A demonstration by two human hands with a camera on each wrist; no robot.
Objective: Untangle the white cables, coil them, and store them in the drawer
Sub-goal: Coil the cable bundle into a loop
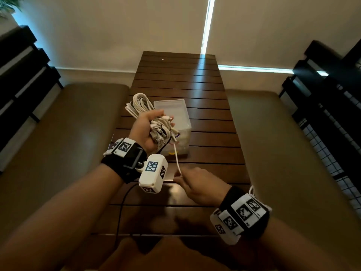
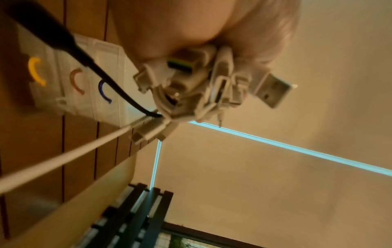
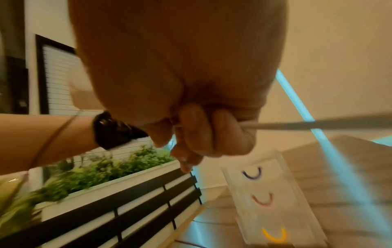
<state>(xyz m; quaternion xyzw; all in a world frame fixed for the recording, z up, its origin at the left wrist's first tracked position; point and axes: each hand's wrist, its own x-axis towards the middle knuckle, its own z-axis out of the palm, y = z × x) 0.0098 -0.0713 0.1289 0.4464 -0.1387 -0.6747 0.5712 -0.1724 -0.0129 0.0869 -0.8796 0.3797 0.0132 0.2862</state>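
Observation:
My left hand [image 1: 150,128] is raised above the table and grips a thick bundle of white cables [image 1: 142,106], its loops sticking out behind and many plug ends [image 2: 203,87] bunched at the palm. One white cable strand [image 1: 177,159] runs taut from the bundle down to my right hand [image 1: 195,182], which pinches it in curled fingers [image 3: 214,134] low over the table. A translucent plastic drawer unit [image 1: 175,114] stands just behind the left hand; its fronts carry blue, red and yellow handles [image 3: 263,201]. All drawers look closed.
The dark slatted wooden table [image 1: 185,79] runs away from me toward a beige wall. Tan benches [image 1: 78,118] flank both sides. A black cable [image 1: 125,198] trails from the left wrist camera. Black-framed railings [image 1: 23,75] and a planter [image 3: 84,176] stand at the sides.

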